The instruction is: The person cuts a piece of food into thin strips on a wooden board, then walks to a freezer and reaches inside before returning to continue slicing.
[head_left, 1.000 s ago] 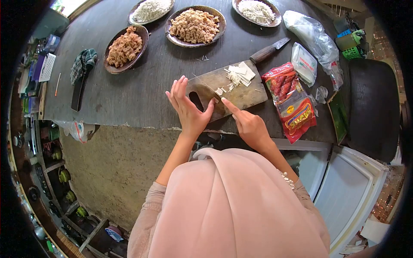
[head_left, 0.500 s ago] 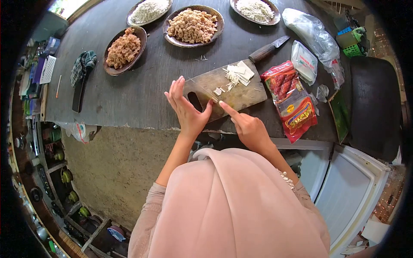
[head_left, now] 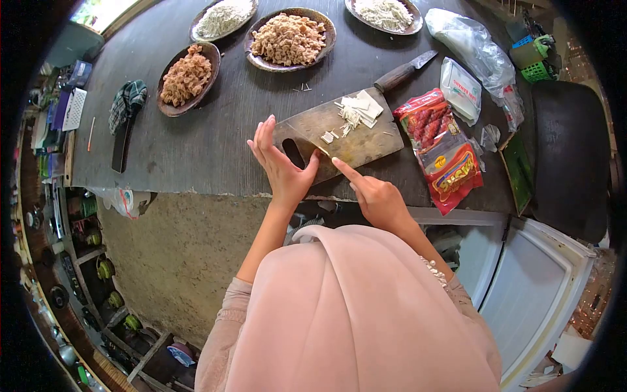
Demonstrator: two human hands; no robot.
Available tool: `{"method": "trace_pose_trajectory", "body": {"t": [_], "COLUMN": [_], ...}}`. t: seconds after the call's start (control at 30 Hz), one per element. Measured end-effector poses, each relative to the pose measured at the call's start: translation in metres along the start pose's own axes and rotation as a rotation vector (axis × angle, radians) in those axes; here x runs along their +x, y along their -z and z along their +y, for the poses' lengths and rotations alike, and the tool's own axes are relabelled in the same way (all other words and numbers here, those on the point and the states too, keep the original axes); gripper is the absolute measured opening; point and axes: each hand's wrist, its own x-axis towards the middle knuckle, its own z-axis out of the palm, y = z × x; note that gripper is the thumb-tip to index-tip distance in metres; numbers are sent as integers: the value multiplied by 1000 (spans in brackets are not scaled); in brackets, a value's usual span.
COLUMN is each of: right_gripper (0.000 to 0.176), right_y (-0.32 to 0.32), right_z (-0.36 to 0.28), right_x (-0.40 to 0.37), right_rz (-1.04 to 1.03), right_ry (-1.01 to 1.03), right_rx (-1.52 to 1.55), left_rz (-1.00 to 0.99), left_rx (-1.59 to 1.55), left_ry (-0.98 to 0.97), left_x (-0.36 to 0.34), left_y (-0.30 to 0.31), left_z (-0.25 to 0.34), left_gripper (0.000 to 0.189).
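Observation:
My left hand [head_left: 285, 171] is at the handle-hole end of the wooden chopping board [head_left: 371, 144], fingers spread upward and thumb reaching over the wood. Near the thumb tip lies a small pale stick [head_left: 324, 151]. My right hand [head_left: 375, 195] points its index finger at the stick's other end; its remaining fingers are curled under, their inside hidden. Whether either fingertip presses on the stick is hard to see. Further up the board sit thin white strips [head_left: 350, 117], flat white slices [head_left: 367, 106] and a few little cut pieces [head_left: 328, 136].
A knife [head_left: 396, 76] lies beyond the board. To the right are a red sausage packet [head_left: 450, 166], a white packet [head_left: 460, 91] and a clear plastic bag [head_left: 471, 49]. Bowls of brown crumbly food [head_left: 287, 40] and plates of white shreds [head_left: 385, 14] stand behind. A checked cloth [head_left: 128, 99] lies left.
Both hands stay in nearly the same place at the board. The whole view has shifted slightly; the small stick between thumb and index finger shows a little more clearly.

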Motion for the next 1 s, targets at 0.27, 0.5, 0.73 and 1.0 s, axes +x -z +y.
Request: {"method": "trace_pose_trajectory", "body": {"t": [0.27, 0.5, 0.73, 1.0], "right_gripper": [64, 69, 62, 61], "right_y": [1, 8, 29, 38], "right_z": [-5, -6, 12, 20], "right_x": [4, 1, -12, -34], "right_rz": [-34, -13, 199, 352], "right_ry": [-70, -108, -138, -281], "right_rx": [40, 58, 360, 408], "left_rz": [1, -28, -249, -306], "left_rx": [-2, -100, 157, 209], "left_ry": [-27, 38, -166, -425], "left_x": [1, 1, 43, 103], "left_y": [0, 1, 2, -58], "left_z": [-3, 0, 31, 43], "left_gripper": [108, 103, 56, 31]}}
